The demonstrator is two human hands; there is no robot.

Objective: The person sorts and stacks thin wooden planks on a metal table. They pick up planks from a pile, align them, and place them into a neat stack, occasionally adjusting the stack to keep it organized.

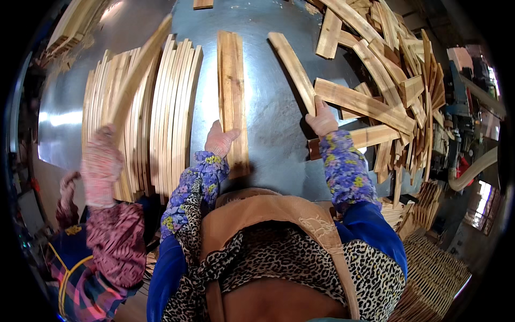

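Note:
My left hand [220,140] grips the left edge of a flat wooden slat [230,80] lying lengthwise in front of me, its thumb across the top face. A second slat may lie under it; I cannot tell. My right hand [323,119] is closed around the near end of another wooden strip [289,61], which slants away to the upper left. Beside that hand, the end of a loose slat [359,102] sticks out from the pile.
A heap of loose slats [394,64] covers the right of the metal table [273,145]. Two rows of slats on edge [174,102] stand to the left. There a co-worker's gloved hand [102,161] holds a slat [139,70]. Bundled strips [434,273] lie at lower right.

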